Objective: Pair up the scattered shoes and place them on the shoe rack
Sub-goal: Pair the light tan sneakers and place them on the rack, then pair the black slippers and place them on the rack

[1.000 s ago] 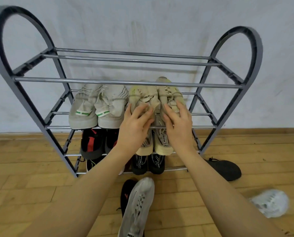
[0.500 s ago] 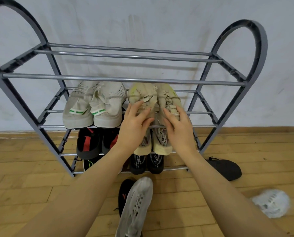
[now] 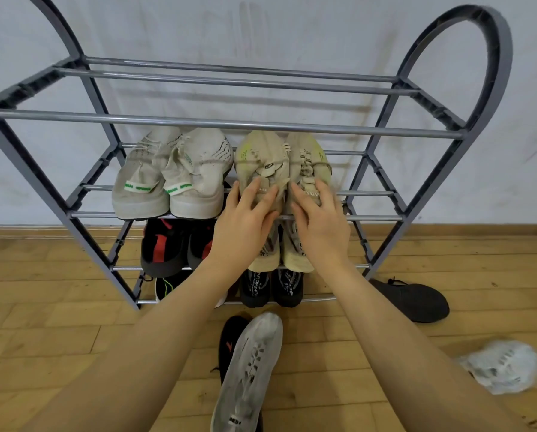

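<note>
A grey metal shoe rack (image 3: 229, 122) stands against the wall. On its middle shelf, right side, lies a beige pair with yellow-green accents, toes to the wall. My left hand (image 3: 245, 226) grips the heel of the left beige shoe (image 3: 257, 157). My right hand (image 3: 320, 226) grips the heel of the right beige shoe (image 3: 307, 154). A white pair with green heel tabs (image 3: 139, 182) sits to the left on the same shelf. Lower shelves hold a black-and-red pair (image 3: 164, 247), another beige pair (image 3: 295, 260) and a black pair (image 3: 256, 289).
On the wooden floor in front of the rack lies a white mesh shoe (image 3: 248, 369) on top of a black shoe (image 3: 229, 338). A dark shoe (image 3: 413, 299) lies by the rack's right foot, and a second white shoe (image 3: 504, 369) further right. The top shelf holds nothing.
The beige pair has slid a little deeper onto the middle shelf under my hands. My head has come closer to the rack; the shoes on the floor have not moved.
</note>
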`<state>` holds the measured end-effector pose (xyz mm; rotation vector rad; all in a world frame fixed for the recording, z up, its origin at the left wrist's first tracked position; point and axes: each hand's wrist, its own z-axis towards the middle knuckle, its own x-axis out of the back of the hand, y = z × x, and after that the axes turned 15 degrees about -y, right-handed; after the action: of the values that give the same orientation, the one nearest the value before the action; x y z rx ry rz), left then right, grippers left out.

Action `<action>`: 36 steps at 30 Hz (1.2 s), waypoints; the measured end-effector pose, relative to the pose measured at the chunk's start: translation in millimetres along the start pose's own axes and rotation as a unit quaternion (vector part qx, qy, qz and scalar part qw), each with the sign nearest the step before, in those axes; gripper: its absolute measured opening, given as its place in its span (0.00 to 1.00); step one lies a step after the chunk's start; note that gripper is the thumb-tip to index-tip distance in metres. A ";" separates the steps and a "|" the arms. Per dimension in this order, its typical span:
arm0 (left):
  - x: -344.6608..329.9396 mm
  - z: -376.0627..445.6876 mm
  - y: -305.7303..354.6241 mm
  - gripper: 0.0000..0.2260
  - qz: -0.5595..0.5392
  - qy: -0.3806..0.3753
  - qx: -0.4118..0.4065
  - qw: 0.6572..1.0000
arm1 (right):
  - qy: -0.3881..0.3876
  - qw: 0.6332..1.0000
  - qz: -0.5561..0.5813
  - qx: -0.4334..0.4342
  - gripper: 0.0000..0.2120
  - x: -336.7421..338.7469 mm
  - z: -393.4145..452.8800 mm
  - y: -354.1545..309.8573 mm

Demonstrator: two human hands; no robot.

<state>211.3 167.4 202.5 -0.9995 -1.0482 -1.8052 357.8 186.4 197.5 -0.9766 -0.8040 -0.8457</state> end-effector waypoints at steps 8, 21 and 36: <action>-0.6 -6.5 5.5 0.20 0.013 -0.023 0.029 0.999 | -0.031 0.999 -0.024 0.024 0.18 2.3 -5.7 7.0; 3.2 -48.7 70.0 0.18 0.007 -0.081 -0.083 0.993 | -0.018 0.998 0.042 -0.043 0.18 41.0 -99.9 43.2; -237.7 -36.2 160.6 0.18 -0.069 -0.319 -0.147 0.934 | -0.184 0.955 -0.014 -0.232 0.20 -48.5 -184.8 272.2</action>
<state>434.3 139.5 20.7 -1.8181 -1.2664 -1.8234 610.1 113.3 -6.4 -1.5750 -0.9573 -0.9108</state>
